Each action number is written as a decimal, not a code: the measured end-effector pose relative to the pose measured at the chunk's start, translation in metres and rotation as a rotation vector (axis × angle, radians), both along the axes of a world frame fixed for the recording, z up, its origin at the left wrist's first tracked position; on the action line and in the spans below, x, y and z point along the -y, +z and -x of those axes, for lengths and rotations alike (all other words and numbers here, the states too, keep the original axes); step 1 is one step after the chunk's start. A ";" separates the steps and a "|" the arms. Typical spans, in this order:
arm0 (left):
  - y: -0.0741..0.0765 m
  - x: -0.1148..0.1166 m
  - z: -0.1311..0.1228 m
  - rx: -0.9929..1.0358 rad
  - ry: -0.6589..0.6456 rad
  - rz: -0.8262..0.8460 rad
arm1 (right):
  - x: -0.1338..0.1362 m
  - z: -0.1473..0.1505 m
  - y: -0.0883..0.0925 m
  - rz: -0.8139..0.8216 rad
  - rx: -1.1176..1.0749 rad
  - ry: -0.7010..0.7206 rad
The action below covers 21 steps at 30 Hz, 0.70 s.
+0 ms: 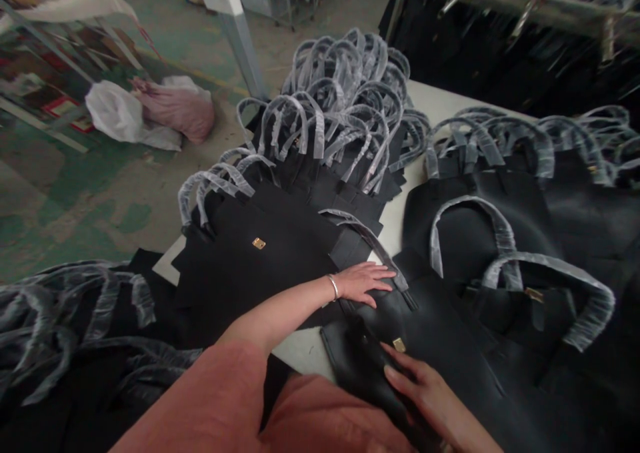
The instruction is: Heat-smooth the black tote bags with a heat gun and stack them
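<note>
My left hand (363,283), with a silver bangle at the wrist, lies flat with its fingers spread on a black bag panel (440,333), beside a plastic-wrapped handle (373,240). My right hand (425,390) is closed on the edge of a folded black leather piece (350,356) near my body, thumb on top and part of the fingers hidden. Just above that hand sits a small gold fitting (399,344) on the panel. To the left, a stack of black bag panels (225,266) carries another gold fitting (259,243).
Many wrapped handles (350,86) rise from the piles at the back of the pale table (440,100). More black bags (500,206) cover the right side and the lower left. A metal post (240,40) stands behind; sacks (175,110) rest on the floor.
</note>
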<state>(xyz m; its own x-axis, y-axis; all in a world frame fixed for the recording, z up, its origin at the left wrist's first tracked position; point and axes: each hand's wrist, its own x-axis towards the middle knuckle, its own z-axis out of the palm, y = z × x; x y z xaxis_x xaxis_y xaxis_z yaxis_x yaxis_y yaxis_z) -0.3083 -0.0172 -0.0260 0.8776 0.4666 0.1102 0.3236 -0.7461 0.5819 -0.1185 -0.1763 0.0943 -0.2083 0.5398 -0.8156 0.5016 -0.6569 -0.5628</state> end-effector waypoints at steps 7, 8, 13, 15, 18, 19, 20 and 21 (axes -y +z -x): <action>0.007 -0.001 -0.001 -0.050 -0.014 -0.002 | -0.007 0.016 0.008 -0.111 0.007 0.069; 0.008 -0.001 -0.001 -0.056 -0.015 -0.006 | -0.005 0.016 0.009 -0.121 0.001 0.082; 0.008 -0.001 -0.001 -0.060 -0.022 -0.037 | -0.003 0.031 0.005 -0.195 0.032 0.201; 0.007 -0.001 -0.001 -0.056 -0.023 -0.046 | -0.008 0.041 0.000 -0.200 0.036 0.289; 0.006 -0.001 0.000 -0.048 -0.025 -0.055 | -0.014 0.048 -0.002 -0.201 0.034 0.411; 0.006 -0.001 0.000 -0.048 -0.025 -0.055 | -0.015 0.047 -0.001 -0.198 0.034 0.436; 0.006 0.000 0.000 -0.050 -0.025 -0.054 | -0.014 0.044 0.000 -0.192 0.035 0.449; 0.006 0.000 0.000 -0.053 -0.024 -0.053 | -0.013 0.040 0.002 -0.185 0.040 0.446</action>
<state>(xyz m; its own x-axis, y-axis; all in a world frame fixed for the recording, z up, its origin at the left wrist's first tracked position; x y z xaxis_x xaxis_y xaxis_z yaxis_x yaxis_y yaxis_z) -0.3084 -0.0171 -0.0200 0.8935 0.4404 0.0874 0.3347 -0.7831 0.5242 -0.1588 -0.1634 0.0966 -0.4227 0.5419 -0.7264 0.7353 -0.2635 -0.6244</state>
